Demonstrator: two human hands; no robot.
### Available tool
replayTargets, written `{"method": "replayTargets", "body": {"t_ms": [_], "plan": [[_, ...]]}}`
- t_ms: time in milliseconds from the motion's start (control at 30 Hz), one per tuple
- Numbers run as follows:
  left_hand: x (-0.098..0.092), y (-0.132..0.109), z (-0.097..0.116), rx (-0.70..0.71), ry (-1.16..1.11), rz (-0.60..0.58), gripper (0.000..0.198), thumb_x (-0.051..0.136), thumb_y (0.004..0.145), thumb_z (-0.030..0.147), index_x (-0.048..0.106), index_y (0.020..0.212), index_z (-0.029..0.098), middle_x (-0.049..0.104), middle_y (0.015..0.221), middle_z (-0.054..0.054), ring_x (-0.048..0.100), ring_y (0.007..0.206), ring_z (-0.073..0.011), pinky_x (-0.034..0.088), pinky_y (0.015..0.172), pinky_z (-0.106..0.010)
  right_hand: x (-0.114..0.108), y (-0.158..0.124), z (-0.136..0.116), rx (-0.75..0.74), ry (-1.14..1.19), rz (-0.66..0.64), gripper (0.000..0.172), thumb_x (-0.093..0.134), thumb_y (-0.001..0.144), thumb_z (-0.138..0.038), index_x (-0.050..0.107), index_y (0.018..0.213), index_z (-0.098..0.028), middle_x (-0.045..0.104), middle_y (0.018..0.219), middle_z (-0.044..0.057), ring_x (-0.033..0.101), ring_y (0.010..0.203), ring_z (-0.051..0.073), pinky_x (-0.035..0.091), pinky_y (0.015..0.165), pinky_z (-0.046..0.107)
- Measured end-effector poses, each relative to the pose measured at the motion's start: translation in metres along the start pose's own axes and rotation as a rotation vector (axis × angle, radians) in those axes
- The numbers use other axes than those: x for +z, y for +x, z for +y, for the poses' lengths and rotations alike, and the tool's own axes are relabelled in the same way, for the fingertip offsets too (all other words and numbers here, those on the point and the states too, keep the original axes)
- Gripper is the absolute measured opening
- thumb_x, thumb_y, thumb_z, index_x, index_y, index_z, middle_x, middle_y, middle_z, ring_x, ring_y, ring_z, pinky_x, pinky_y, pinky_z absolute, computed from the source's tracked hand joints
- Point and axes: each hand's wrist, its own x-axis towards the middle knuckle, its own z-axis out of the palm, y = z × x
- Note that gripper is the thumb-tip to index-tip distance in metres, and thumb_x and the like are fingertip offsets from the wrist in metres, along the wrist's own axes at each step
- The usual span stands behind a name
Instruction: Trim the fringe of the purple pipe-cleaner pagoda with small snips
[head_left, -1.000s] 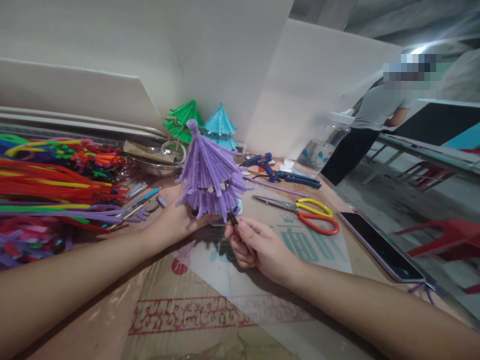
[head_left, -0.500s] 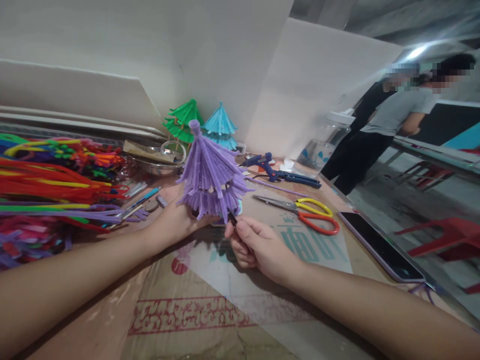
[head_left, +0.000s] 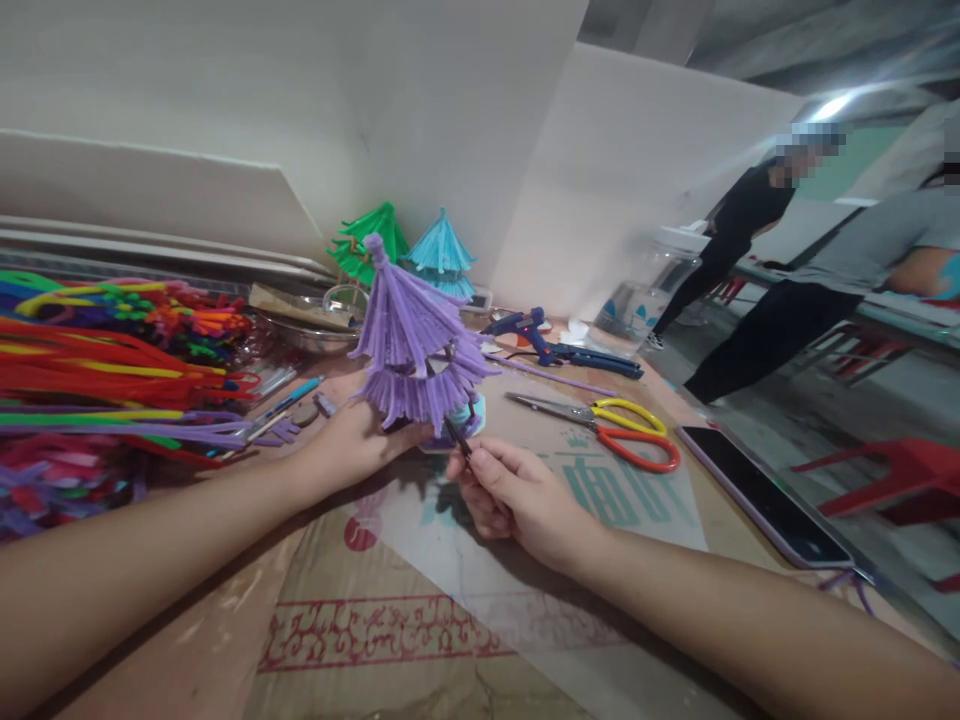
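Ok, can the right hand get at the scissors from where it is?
Probably yes: the scissors lie just beyond the right hand, handles uncovered, with nothing seen standing between. But its fingers grip a slim dark tool, which it would likely have to put down first.

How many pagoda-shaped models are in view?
3: the purple model in front, the green model behind it, and the light blue model just right of the green one. Others could be hidden behind these.
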Motion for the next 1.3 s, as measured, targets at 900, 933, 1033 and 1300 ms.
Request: {"method": "replayTargets", "body": {"t_ms": [900, 933, 1033, 1300], "plan": [[-0.0023, -0.0007, 0.0025, -0.032, -0.014, -0.078, 0.035, 0.053, 0.084, 0.051, 0.067, 0.091, 0.02, 0.076, 0.094, -0.006, 0.07, 0.09, -0.0259, 0.058, 0.083, -0.038, -0.0018, 0.0017, 0.0016, -0.039, 0.029, -0.002, 0.042, 0.074, 0.076, -0.056, 0.056, 0.082, -0.018, 0.036, 0.05, -0.011, 0.022, 0.039, 0.004, 0.014, 0.039, 0.019], [-0.0024, -0.0009, 0.002, -0.037, -0.006, -0.077, 0.036, 0.053, 0.084, 0.052, 0.067, 0.091, 0.02, 0.076, 0.093, -0.006, 0.07, 0.089, -0.0262, 0.058, 0.083, -0.038, -0.0021, 0.0018, 0.0018, -0.041, 0.031, -0.003, 0.042, 0.074, 0.076, -0.056, 0.056, 0.082, -0.018, 0.037, 0.05, -0.011, 0.022, 0.039, 0.004, 0.014, 0.039, 0.019], [-0.0026, -0.0013, 0.0007, -0.029, 0.004, -0.077, 0.034, 0.054, 0.085, 0.05, 0.068, 0.093, 0.021, 0.077, 0.096, -0.006, 0.07, 0.093, -0.0269, 0.057, 0.085, -0.04, -0.0022, 0.0016, 0.0017, -0.04, 0.029, -0.006, 0.042, 0.073, 0.077, -0.056, 0.056, 0.082, -0.018, 0.037, 0.051, -0.011, 0.022, 0.039, 0.004, 0.015, 0.039, 0.019], [-0.0018, -0.0013, -0.0004, -0.039, -0.01, -0.095, 0.036, 0.052, 0.085, 0.05, 0.068, 0.095, 0.019, 0.076, 0.1, -0.007, 0.069, 0.096, -0.0264, 0.056, 0.088, -0.039, -0.0014, 0.0019, 0.0009, -0.029, 0.044, 0.004, 0.044, 0.075, 0.074, -0.057, 0.056, 0.081, -0.018, 0.037, 0.049, -0.011, 0.021, 0.038, 0.004, 0.014, 0.039, 0.018]]}}
